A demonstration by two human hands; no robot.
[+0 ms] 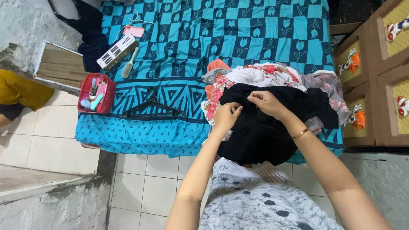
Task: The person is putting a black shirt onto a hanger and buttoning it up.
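Note:
A black garment (264,127) lies on top of a pile of clothes (272,76) at the near right edge of the bed and hangs over the bed's side. My left hand (226,116) pinches the black fabric near its top edge. My right hand (266,102), with a gold bracelet on the wrist, grips the same edge just to the right. The two hands nearly touch. Beneath the black garment lie floral, white, grey and orange clothes.
The bed wears a blue patterned sheet (238,30). On it lie black hangers (149,108), a red basket (97,93) of small items, a box (117,52), a brush (130,63) and a pink phone (133,30). Wooden drawers (375,72) stand right. White floor tiles (145,187) lie below.

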